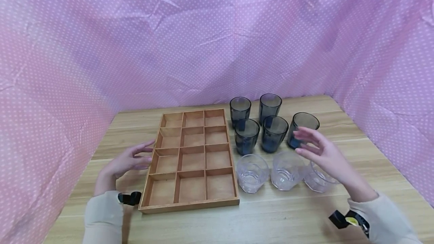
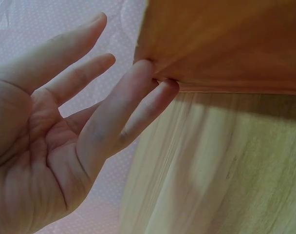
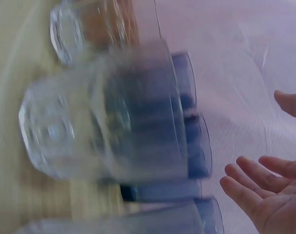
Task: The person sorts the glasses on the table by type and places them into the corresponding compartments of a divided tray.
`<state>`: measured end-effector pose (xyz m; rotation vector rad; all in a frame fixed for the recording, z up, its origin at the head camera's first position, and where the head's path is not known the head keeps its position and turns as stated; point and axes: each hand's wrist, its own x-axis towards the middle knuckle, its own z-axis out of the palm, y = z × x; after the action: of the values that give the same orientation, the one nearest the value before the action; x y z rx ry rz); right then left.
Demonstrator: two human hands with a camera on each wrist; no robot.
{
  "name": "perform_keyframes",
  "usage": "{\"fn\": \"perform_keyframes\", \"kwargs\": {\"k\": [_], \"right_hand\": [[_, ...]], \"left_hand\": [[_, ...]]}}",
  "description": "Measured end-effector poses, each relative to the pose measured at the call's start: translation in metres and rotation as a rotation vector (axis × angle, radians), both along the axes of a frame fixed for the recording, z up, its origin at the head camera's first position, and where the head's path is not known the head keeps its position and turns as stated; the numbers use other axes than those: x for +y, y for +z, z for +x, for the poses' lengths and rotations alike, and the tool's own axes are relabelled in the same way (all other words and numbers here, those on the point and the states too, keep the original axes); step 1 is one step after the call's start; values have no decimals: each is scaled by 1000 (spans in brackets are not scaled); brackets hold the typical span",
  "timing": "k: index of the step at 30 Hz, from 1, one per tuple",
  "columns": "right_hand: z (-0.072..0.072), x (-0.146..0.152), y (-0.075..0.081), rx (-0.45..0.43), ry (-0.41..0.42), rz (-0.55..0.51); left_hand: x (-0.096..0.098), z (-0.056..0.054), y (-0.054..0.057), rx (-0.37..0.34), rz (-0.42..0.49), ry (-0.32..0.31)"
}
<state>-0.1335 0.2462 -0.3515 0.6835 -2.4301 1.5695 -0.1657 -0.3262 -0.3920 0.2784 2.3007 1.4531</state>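
Pink-and-lilac dotted cloth [image 1: 169,48] hangs behind and beside a wood-grain surface [image 1: 271,221]; on it a wooden tray [image 1: 190,206] of twelve compartments lies left of centre, with five dark glasses [image 1: 246,138] standing to its right in the farther part and three clear glasses [image 1: 286,174] in a row nearer the person; the left hand [image 1: 130,159] is by the tray's left side, its fingers loosely extended and pinching nothing, the tips so near the wall that touching cannot be told for certain; the right hand [image 1: 317,148] is spread, thumb apart from the fingers, holding nothing, and in the head view it overlaps the rightmost dark glass [image 1: 301,121]; the step looks like a reach among the glasses, and a good one would lower the hand from above, thumb on one side and fingers on the other, gripping the outer wall rather than the rim; the wrist should ride high, since the right-hand clear glass [image 1: 318,183] sits just below it and could be knocked; smooth glass may slip, so an even, moderate squeeze and a straight lift would suit; the left fingers might rest lightly against the tray to steady it, without pushing it toward the glasses.
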Motion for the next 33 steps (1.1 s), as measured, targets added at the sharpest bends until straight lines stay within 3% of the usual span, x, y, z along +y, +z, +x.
{"fn": "perform_keyframes", "kwargs": {"k": [13, 22, 27, 33], "right_hand": [[12, -41, -15, -63, 95, -8], [17, -58, -23, -108, 134, 5], [22, -67, -23, -113, 132, 10], [31, -77, -21, -143, 95, 105]], "left_hand": [[1, -2, -9, -12, 3, 28], [0, -3, -10, -31, -11, 35], [1, -4, -9, -42, -11, 22], [1, -6, -8, -61, -15, 20]]}}
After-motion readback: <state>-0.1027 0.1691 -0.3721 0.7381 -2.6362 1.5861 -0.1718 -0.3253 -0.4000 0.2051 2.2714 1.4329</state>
